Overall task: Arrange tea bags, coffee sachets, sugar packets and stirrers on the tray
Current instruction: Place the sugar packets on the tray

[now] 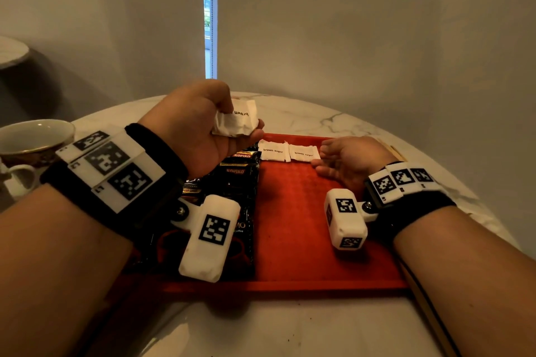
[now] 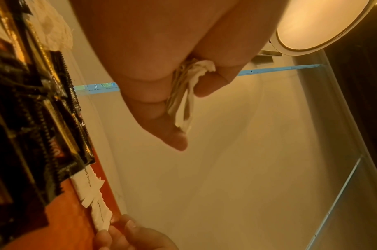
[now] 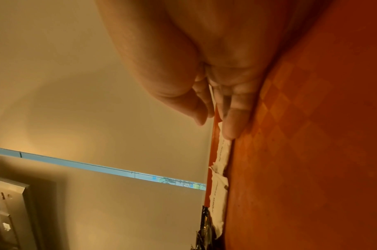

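A red tray (image 1: 304, 226) lies on a round marble table. Black coffee sachets (image 1: 237, 182) cover its left part. Two white brown sugar packets lie side by side along its far edge, one on the left (image 1: 272, 151) and one on the right (image 1: 303, 153). My left hand (image 1: 246, 127) hovers above the tray's far left and grips a small stack of sugar packets (image 1: 236, 120), seen edge-on in the left wrist view (image 2: 183, 94). My right hand (image 1: 319, 157) rests on the tray's far right, with straight fingertips touching the right packet's end (image 3: 223, 152).
Wooden stirrers (image 1: 394, 151) lie on the table beyond the tray's right rim, partly behind my right wrist. A white cup (image 1: 32, 139) stands at the table's left edge. Bare red tray floor (image 3: 311, 152) stretches from the packets to the near rim.
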A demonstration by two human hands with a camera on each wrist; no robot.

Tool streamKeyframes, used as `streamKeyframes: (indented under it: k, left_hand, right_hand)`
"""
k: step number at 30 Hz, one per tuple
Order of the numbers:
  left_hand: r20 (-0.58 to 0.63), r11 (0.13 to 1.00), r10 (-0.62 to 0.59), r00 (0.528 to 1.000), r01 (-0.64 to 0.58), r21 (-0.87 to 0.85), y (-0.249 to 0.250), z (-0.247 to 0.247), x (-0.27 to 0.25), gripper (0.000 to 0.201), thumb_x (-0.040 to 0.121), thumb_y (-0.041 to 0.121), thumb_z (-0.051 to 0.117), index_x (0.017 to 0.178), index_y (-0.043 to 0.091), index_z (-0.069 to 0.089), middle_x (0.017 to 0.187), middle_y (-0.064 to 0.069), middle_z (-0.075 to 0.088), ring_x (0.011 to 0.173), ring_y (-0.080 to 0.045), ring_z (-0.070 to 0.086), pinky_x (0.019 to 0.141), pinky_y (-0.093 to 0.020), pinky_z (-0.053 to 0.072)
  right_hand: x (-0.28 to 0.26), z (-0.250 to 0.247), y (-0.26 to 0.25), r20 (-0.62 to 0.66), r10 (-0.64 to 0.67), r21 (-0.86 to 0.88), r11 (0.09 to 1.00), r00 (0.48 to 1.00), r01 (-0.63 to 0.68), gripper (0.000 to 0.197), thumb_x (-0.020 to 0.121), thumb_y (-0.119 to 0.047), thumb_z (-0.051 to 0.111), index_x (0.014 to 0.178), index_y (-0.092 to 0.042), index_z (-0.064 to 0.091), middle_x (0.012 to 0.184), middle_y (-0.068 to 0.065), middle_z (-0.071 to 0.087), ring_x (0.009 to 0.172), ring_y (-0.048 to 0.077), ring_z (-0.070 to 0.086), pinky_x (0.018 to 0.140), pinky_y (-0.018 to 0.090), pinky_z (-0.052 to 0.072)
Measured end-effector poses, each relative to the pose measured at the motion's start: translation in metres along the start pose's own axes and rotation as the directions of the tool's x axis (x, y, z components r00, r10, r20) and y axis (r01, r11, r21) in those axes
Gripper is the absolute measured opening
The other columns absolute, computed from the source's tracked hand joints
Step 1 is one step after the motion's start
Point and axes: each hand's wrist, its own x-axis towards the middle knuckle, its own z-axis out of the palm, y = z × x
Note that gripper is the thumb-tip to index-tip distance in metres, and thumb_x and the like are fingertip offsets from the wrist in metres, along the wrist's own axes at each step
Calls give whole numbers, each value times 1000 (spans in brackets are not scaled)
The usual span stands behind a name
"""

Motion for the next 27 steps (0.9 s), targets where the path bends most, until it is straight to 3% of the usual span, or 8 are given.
streamKeyframes:
  k: [4,8,10,12,14,17,23,27]
  left_hand:
    - [64,996,11,998,-17,89,-3,0,1,38,93,-1,40,128,-2,54,114,-23,65,83,-29,73,63,-37,63]
    - [105,991,15,994,-28,129,-3,-3,2,39,93,2,49,131,1,57,111,-21,70,77,-28,74,59,-32,60]
    - [116,993,35,993,-48,107,-2,-4,1,45,90,4,57,134,-2,54,113,-23,70,78,-30,74,59,-31,59]
    - [127,992,57,990,-70,105,-4,-3,0,50,80,9,66,128,-1,57,112,-22,70,77,-28,74,58,-29,59]
    - [139,990,77,987,-92,103,-7,0,0,39,80,9,66,118,2,59,110,-20,70,77,-27,73,58,-28,59]
    - [164,991,74,984,-91,98,-9,3,0,33,95,2,52,127,-1,56,114,-23,69,84,-28,74,63,-29,60]
    - [222,994,69,973,-86,66,-9,5,-4,30,95,-3,37,113,3,60,108,-23,70,83,-31,73,71,-35,62]
    - [178,991,109,978,-122,62,-9,5,-5,28,93,-8,43,114,5,56,105,-21,70,76,-30,74,61,-34,61]
  right_hand:
    - [-1,0,-1,-59,-64,10,998,996,65,16,98,0,49,110,-6,59,89,12,61,72,20,63,51,26,52]
    - [-14,2,-23,-91,-261,147,951,961,273,10,96,-4,55,96,-13,61,81,6,60,61,14,58,43,24,44]
    - [-36,7,-37,7,-348,243,910,937,336,6,95,-16,61,98,-11,62,76,3,60,60,13,56,45,23,43]
    - [-58,14,-45,166,-384,242,909,908,340,27,88,-33,66,101,-10,63,75,2,59,61,12,55,49,24,40]
    - [-73,22,-45,312,-377,163,926,872,341,39,78,-41,73,101,-10,64,78,3,60,62,13,54,52,26,37]
    - [-79,33,-35,408,-369,32,920,835,391,36,75,-37,72,99,-10,66,83,5,64,63,14,54,52,26,36]
    - [-76,40,-27,317,-363,7,925,876,380,13,85,-14,74,92,-10,64,82,11,64,61,15,54,52,28,36]
    - [-78,42,-27,318,-375,18,921,871,389,26,79,-20,77,98,-7,65,80,8,65,63,16,53,53,28,35]
